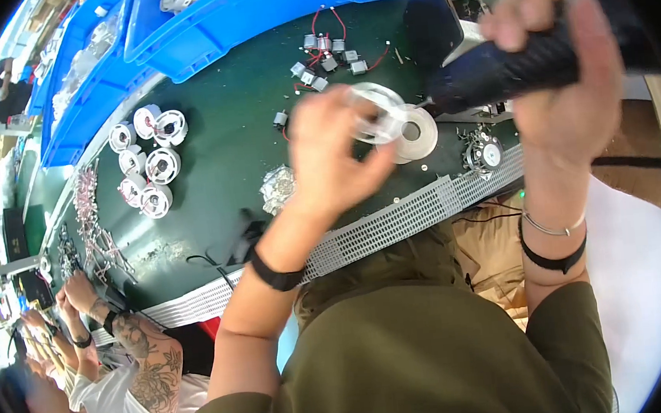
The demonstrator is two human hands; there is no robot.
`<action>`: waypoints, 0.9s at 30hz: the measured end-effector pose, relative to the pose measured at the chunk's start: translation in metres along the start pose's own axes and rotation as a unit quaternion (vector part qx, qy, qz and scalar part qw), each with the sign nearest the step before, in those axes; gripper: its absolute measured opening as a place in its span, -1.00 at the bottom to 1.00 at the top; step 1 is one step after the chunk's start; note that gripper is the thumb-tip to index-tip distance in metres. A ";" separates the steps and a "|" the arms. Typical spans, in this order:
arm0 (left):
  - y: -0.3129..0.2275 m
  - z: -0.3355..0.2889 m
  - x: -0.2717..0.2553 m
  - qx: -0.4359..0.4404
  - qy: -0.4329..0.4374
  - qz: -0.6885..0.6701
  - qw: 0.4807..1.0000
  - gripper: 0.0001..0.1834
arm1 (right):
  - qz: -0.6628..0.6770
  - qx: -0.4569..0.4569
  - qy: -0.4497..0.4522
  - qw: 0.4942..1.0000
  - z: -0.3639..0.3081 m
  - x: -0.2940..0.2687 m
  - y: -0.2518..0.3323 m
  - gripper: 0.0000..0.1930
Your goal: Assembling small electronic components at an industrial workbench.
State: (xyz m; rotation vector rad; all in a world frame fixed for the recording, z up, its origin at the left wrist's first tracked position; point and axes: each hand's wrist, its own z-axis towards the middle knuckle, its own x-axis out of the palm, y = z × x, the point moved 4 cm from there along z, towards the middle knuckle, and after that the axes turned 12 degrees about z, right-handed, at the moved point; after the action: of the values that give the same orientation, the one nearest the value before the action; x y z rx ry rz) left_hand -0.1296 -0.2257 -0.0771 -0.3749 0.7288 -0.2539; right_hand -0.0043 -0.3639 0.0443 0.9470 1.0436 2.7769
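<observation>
My left hand (330, 155), partly blurred, grips a white round plastic housing (377, 128) by its left side. Over toward the right, my right hand (563, 76) is wrapped round a black electric screwdriver (484, 76), tilted with its tip to the left. The tip reaches the housing's right edge; whether it touches a screw I cannot tell. Partly beneath the housing lies a pale flat ring (423, 143) with a hole in its middle. A small round mechanism with metal parts (484, 152) sits right of the ring.
Several small motors with red wires (325, 53) lie at the back. Finished-looking white round housings (146, 160) cluster left. Blue bins (252, 24) line the far edge. A bag of small parts (278, 187) is near my left wrist. A co-worker (126, 389) sits left.
</observation>
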 end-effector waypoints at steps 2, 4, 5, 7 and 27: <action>0.042 0.008 -0.041 -0.117 -0.015 0.078 0.990 -0.62 | -0.137 -0.022 -0.032 0.990 -0.003 0.011 0.017 -0.79; 0.110 -0.002 -0.071 -0.226 0.100 0.188 0.951 -0.56 | -0.309 -0.045 -0.008 0.950 -0.009 0.000 0.011 -0.82; 0.135 -0.011 -0.084 -0.205 0.117 0.239 0.942 -0.53 | -0.272 -0.046 -0.026 0.961 -0.005 0.003 0.004 -0.78; 0.139 -0.014 -0.090 -0.123 0.072 0.335 0.931 -0.49 | -0.236 -0.033 -0.163 0.957 -0.005 0.004 -0.006 -0.67; 0.004 0.039 -0.048 -0.327 0.182 -0.404 0.835 -0.84 | -0.461 -0.023 0.071 0.884 -0.036 0.027 -0.071 -0.62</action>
State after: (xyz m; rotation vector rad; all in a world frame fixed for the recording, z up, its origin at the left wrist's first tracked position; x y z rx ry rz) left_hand -0.1364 -0.1955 -0.0235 -1.3281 0.9961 -0.9040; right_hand -0.0592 -0.3244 -0.0054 0.1277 1.0517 2.0470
